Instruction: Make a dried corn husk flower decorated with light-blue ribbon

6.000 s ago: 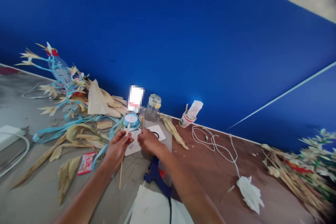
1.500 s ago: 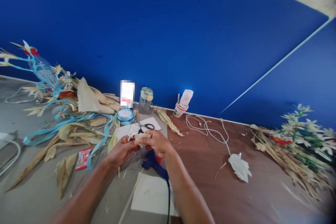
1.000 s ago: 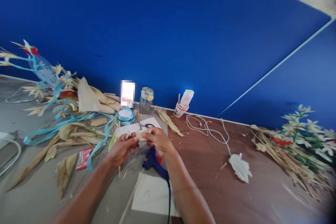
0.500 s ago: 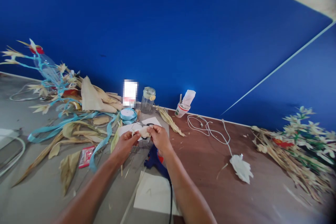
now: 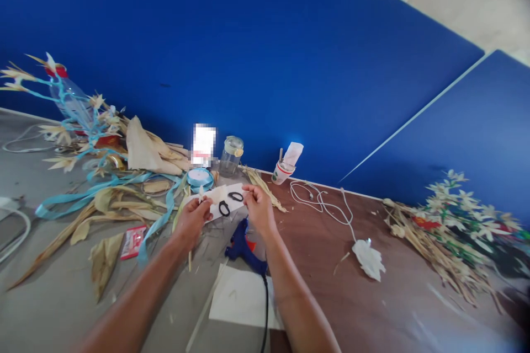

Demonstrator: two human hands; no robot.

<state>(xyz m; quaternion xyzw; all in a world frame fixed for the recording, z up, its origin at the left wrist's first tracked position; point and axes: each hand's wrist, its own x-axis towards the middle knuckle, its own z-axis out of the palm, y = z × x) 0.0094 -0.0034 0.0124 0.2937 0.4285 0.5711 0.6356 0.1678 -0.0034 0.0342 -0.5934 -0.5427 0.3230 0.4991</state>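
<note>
White cup [image 5: 281, 174] w/ paper [image 5: 293, 153], lidded jar [image 5: 230, 159], L hand [image 5: 191, 224] grip pinching pale bit [image 5: 201, 192], R hand [image 5: 260, 210] unclear

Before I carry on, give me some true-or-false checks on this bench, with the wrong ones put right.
1. The left hand pinches a small pale piece. True.
2. The right hand grips the blue glue gun. False: the blue glue gun lies on the table.
3. Black scissor handles show against white paper. True.
4. The clear jar stands to the right of the paper cup. False: it stands to the left.
5. The red packet lies left of both hands. True.
</note>
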